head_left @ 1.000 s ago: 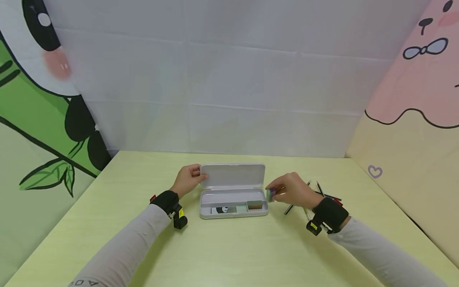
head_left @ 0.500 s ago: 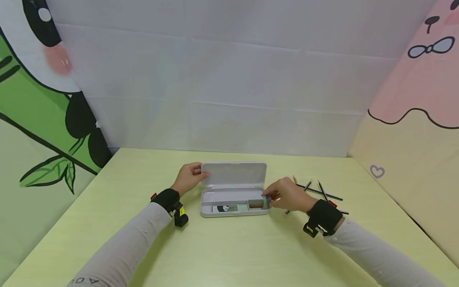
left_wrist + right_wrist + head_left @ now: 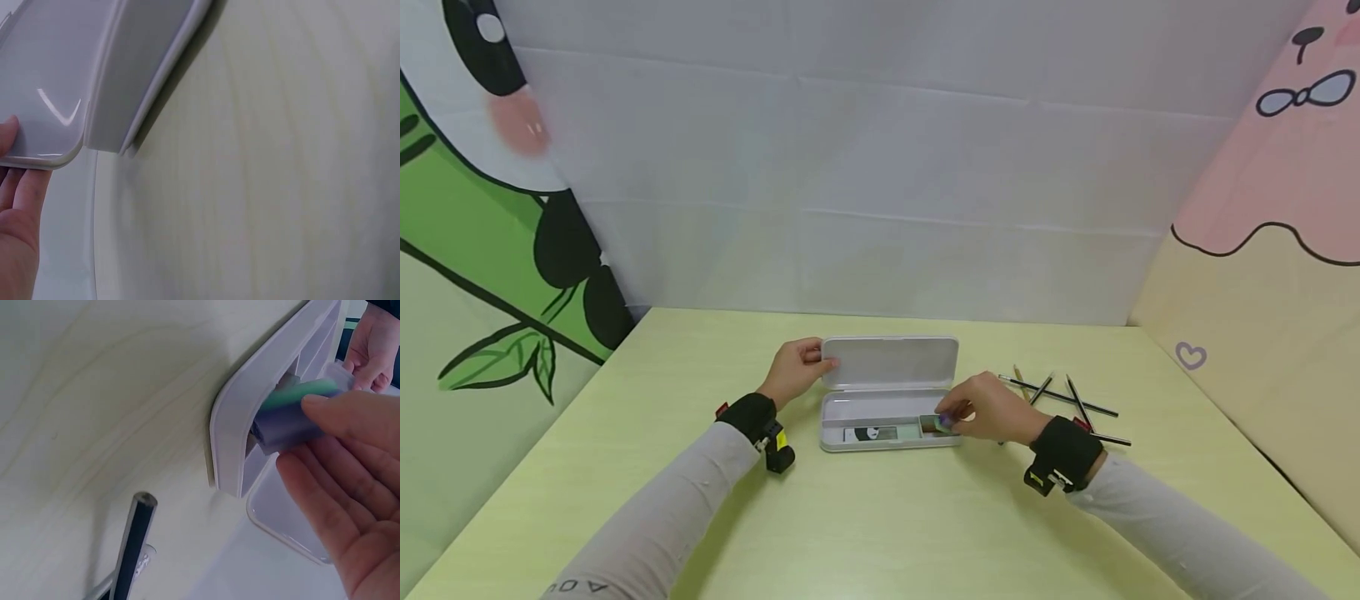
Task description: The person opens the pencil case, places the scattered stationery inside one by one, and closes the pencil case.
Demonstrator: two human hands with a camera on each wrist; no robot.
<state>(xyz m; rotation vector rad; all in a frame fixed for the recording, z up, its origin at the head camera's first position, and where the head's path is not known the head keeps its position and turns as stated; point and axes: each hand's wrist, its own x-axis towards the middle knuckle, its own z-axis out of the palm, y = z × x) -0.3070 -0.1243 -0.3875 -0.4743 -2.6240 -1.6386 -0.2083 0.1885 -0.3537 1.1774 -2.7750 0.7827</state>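
Upon the pale table, as seen from my side: one grey-white case, open, its lid raised at the rear. Left hand: gripping the lid's left edge, thumb inside, fingers behind. Right hand: thumb and fingers pinching one small green-and-purple block. Block's place: at the case's right-end compartment; its visible length seems to run from the thumb toward the opening, free end foremost. Contact with the compartment floor: cannot tell. Nearer hand: the right. Also: one panda-marked item in the front tray; several crossed pencils near the right hand.
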